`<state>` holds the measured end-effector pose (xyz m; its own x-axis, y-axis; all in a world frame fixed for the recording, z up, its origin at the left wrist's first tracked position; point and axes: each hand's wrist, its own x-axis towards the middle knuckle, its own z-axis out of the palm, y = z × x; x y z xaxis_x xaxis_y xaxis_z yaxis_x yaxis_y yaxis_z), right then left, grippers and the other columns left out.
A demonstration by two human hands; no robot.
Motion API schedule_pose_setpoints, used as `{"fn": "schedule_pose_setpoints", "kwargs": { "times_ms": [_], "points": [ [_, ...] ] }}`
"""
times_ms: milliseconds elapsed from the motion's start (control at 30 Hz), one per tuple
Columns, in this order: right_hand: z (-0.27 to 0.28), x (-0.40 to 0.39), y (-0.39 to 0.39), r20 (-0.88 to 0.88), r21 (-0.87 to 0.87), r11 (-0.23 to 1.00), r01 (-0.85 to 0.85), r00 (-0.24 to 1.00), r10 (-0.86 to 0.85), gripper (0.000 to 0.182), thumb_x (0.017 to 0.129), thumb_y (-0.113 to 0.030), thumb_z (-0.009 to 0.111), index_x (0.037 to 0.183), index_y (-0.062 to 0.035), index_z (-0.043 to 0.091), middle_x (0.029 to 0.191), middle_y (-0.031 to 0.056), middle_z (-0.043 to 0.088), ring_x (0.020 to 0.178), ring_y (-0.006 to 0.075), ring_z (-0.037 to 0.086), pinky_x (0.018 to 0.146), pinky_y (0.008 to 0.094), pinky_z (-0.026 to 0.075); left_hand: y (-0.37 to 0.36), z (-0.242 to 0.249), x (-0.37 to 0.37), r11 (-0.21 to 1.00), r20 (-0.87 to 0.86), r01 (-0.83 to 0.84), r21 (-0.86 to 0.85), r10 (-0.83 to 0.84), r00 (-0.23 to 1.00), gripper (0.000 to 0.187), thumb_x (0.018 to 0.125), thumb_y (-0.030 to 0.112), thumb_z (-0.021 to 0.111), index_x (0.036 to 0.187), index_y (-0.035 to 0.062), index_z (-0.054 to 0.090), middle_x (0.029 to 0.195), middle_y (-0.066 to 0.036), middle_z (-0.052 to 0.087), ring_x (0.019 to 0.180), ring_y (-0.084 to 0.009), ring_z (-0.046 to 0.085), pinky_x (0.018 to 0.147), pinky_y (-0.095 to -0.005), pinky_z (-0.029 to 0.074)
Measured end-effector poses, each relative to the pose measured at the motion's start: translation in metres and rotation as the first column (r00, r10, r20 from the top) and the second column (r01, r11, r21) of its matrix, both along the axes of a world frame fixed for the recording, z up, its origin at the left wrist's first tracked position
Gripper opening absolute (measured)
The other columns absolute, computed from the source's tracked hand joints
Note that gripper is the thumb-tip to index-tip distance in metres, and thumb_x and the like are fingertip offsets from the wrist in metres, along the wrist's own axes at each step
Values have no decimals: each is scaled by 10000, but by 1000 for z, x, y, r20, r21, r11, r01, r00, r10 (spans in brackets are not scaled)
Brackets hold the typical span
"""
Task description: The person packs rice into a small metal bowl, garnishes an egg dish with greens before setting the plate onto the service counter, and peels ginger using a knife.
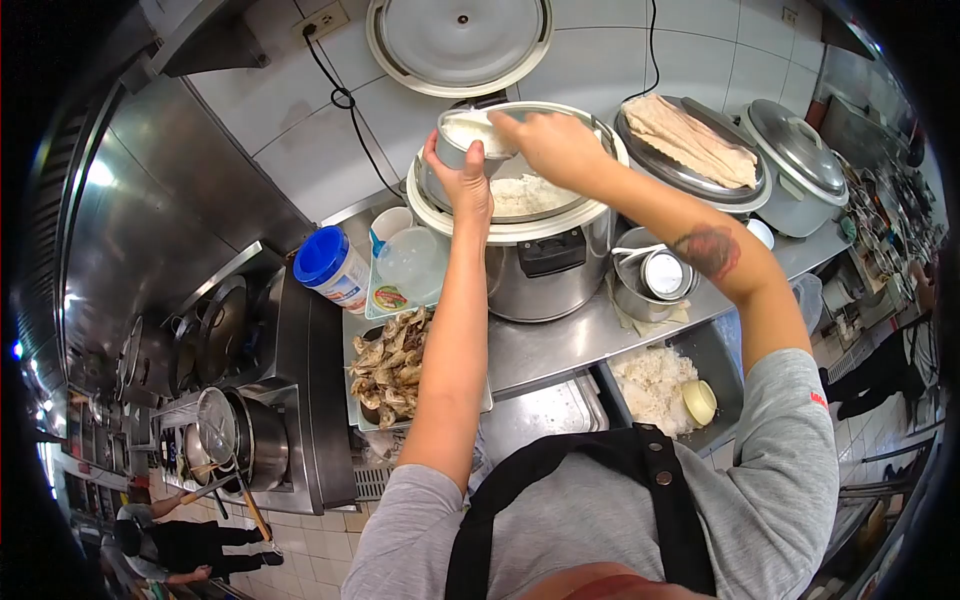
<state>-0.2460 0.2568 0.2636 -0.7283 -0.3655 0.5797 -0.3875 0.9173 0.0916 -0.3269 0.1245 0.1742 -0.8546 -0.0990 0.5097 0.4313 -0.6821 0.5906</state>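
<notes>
standing at a metal counter (530, 358) in a tiled, crowded kitchen.

Large lidded cookers (520, 285) (645, 130) (785, 208), steel and off-white: three. Thin black cords (344, 98) (653, 45): two. Round grey container (449, 153), held: one. Blue-lidded white plastic tub (325, 262): one. Round yellow bowl (701, 402): one. Rectangular dark-grey bin (733, 375): one. Bare hands (466, 182) (553, 146): two. Background people (180, 546) (888, 368): two.
</notes>
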Motion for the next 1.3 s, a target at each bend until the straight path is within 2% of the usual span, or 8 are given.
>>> {"fn": "schedule_pose_setpoints", "kwargs": {
  "times_ms": [133,267,367,733,833,967,1133,1300],
  "points": [
    [3,-8,3,62,58,997,-49,997,46,418,820,-111,525,1237,-81,503,765,173,662,683,353,650,622,451,519,0,-6,-9,999,-25,-49,-2,49,998,895,661,274,806,1328,94,237,1234,-109,393,1124,-240,435,942,-373,412],
    [17,-26,17,59,-319,938,-138,985,165,225,887,-188,475,1023,-45,582,825,230,647,775,423,625,682,464,510,-4,-10,-16,1000,-23,-20,19,21,1000,959,669,344,787,1380,213,156,1310,-110,351,1168,-291,439,897,-476,471],
    [-7,-55,29,52,-350,937,-6,998,26,221,871,-156,474,1030,-35,568,816,228,647,766,420,625,665,476,508,-3,-3,-5,999,1,-20,30,20,1000,973,659,359,784,1382,216,149,1313,-109,346,1167,-298,446,888,-484,475],
    [11,-28,23,96,-99,987,-123,986,133,183,855,-147,485,959,-46,597,785,191,655,741,361,647,667,472,505,-3,-1,3,997,51,-68,43,66,997,940,640,323,802,1347,115,217,1243,-109,387,1126,-244,441,915,-373,443],
    [8,-34,32,188,-585,808,-74,956,224,217,883,-150,466,1014,-28,588,787,186,656,718,338,650,657,454,506,-1,5,9,995,29,-78,61,76,997,939,647,312,791,1352,119,201,1263,-115,370,1138,-255,433,924,-376,436],
    [-40,-23,23,447,-786,580,214,844,295,227,899,-70,431,1091,24,505,726,96,613,576,163,565,539,335,483,-1,8,9,991,-22,-100,92,102,995,962,635,287,807,1351,116,188,1270,-124,358,1150,-268,425,951,-384,418],
    [-54,-11,-5,52,-652,756,-56,992,119,215,891,-83,463,1068,33,506,717,213,613,672,357,619,565,436,481,0,3,4,989,-103,-146,11,146,984,946,630,235,815,1342,110,204,1255,-120,358,1148,-267,424,974,-395,401],
    [-42,-1,-8,32,-543,833,-102,989,142,242,879,-79,487,1103,0,539,727,221,611,712,399,608,631,438,487,0,3,1,990,-89,-139,39,142,986,919,640,237,806,1331,112,214,1257,-109,356,1151,-266,423,955,-402,419]
  ]
}}
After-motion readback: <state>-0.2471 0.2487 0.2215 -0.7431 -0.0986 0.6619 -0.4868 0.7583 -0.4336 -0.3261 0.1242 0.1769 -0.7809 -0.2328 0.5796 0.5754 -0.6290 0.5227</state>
